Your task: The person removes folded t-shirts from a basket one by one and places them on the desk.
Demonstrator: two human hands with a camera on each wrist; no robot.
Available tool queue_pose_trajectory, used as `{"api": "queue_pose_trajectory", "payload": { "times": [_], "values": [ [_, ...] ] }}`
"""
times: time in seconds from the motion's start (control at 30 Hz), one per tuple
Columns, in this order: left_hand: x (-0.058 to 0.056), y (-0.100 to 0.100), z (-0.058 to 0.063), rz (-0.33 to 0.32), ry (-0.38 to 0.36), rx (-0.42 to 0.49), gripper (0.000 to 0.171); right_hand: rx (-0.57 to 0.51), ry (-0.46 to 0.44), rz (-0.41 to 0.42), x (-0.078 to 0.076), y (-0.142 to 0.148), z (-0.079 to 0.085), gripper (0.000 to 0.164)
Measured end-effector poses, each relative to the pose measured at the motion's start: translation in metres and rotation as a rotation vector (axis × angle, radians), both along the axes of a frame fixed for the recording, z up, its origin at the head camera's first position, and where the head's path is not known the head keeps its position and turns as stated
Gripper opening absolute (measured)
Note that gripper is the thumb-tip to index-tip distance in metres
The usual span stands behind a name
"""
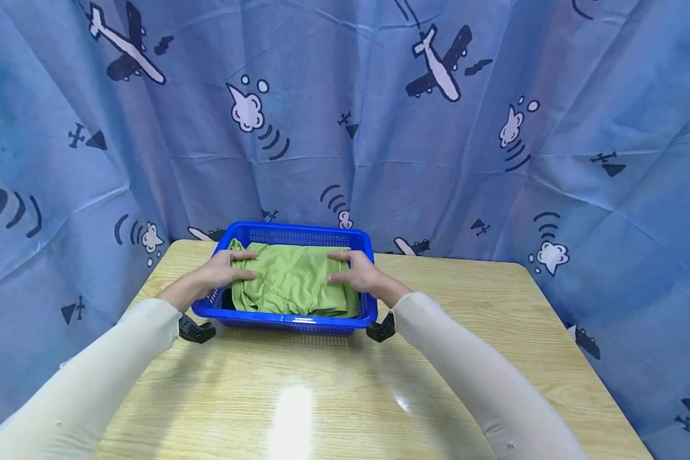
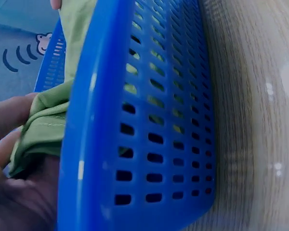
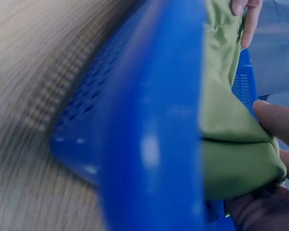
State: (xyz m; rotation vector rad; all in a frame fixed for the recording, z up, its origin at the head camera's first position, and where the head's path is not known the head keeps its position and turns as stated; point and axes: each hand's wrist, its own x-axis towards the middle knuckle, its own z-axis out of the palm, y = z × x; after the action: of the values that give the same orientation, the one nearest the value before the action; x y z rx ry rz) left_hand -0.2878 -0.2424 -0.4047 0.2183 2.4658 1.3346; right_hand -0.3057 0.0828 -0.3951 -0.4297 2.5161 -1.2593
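Observation:
A folded green garment point(image 1: 290, 276), smooth on top and wrinkled along its near edge, lies within a blue plastic basket point(image 1: 296, 321). My left hand point(image 1: 223, 268) grips the garment's left end. In the left wrist view the fingers of that left hand point(image 2: 29, 192) wrap its folded, stitched edge, partly hidden behind the basket's rim. At the opposite end my right hand point(image 1: 361, 271) holds the garment. The right wrist view has the thumb and fingers of the right hand point(image 3: 277, 122) around the thick folded side, some of them hidden underneath.
Under the basket is a wood-grain table point(image 1: 466, 332), its surface extending right and toward me. A blue curtain point(image 1: 322, 128) with printed airplanes hangs close behind the table. Something black point(image 1: 227, 298) shows inside the basket's left side.

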Motion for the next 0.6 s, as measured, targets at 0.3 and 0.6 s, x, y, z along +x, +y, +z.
{"api": "queue_pose_trajectory", "payload": {
  "times": [0.3, 0.6],
  "values": [
    [0.000, -0.003, 0.000, -0.068, -0.045, -0.031, 0.068, 0.030, -0.025, 0.026, 0.001, 0.004, -0.002, 0.066],
    [0.002, -0.010, 0.009, -0.077, 0.021, 0.032, 0.076, -0.039, -0.071, -0.013, -0.002, 0.009, -0.002, 0.068]
  ]
}}
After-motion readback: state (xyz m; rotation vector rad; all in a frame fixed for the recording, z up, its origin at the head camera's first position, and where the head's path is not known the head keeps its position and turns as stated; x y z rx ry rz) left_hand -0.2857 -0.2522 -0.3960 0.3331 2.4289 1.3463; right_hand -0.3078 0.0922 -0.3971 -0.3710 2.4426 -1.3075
